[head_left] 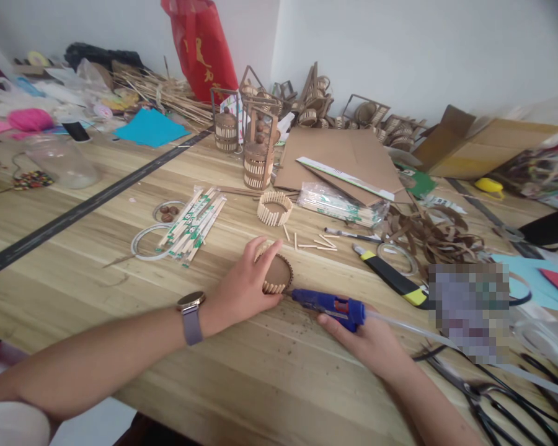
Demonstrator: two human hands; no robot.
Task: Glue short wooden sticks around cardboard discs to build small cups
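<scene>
My left hand (244,279), with a watch on its wrist, is closed round the near left side of a small round cardboard basket (280,271). Short wooden sticks line part of that basket's wall, and the fingers hide the rest. A blue hot glue gun (328,305) is gripped in my right hand (372,341). Its nozzle points left, close to the basket's lower right edge; whether it touches I cannot tell. A clear glue stick (413,326) trails from the gun's back. Just beyond stands a ring of upright sticks (274,209), with several loose short sticks (314,246) beside it.
Packaged chopsticks (195,223) and tape rolls (149,242) lie to the left. On the right are a yellow-black utility knife (390,275), scissors (477,390) and brown strips (446,232). Small lidded baskets (259,162) and cardboard sheets (335,155) stand or lie behind.
</scene>
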